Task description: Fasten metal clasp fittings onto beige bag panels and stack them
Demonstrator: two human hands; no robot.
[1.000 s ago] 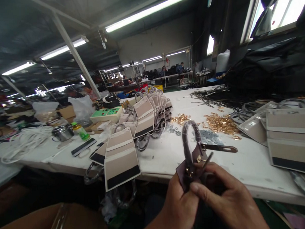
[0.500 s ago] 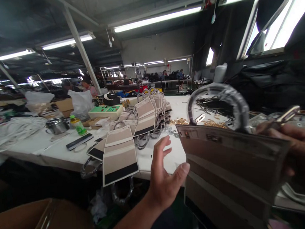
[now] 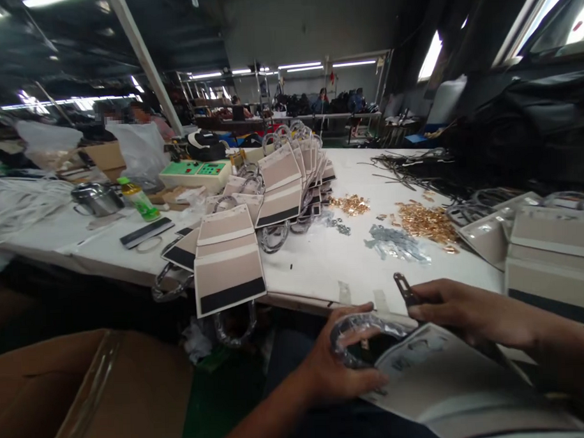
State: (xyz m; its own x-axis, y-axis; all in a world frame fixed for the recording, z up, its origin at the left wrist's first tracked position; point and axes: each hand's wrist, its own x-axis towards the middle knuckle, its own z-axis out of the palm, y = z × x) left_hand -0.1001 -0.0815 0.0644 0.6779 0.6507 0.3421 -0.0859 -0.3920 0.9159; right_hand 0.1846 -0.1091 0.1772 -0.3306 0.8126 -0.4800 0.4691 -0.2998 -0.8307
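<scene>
A beige bag panel (image 3: 451,383) with a plastic-wrapped ring handle (image 3: 342,345) lies tilted low in front of me, over my lap. My left hand (image 3: 330,364) is closed on its handle end, the thumb on the panel's corner and the fingers by the ring. Between the fingers of my right hand (image 3: 477,311) is a dark metal tool with a slotted end (image 3: 402,287), which points up and left. That hand is just above the panel's far edge; whether it also touches the panel I cannot tell.
On the white table (image 3: 318,279) lie gold metal fittings (image 3: 426,222), grey metal pieces (image 3: 398,243) and more bag panels (image 3: 230,259), some overhanging its edge. More panels (image 3: 552,248) are at right. A bottle (image 3: 140,200) and metal pot (image 3: 97,199) stand left. An open cardboard box (image 3: 130,384) is below.
The bag panel has come down from upright at right to low and tilted. My left hand has moved down and right and closed on it. My right hand has moved down and left with the tool.
</scene>
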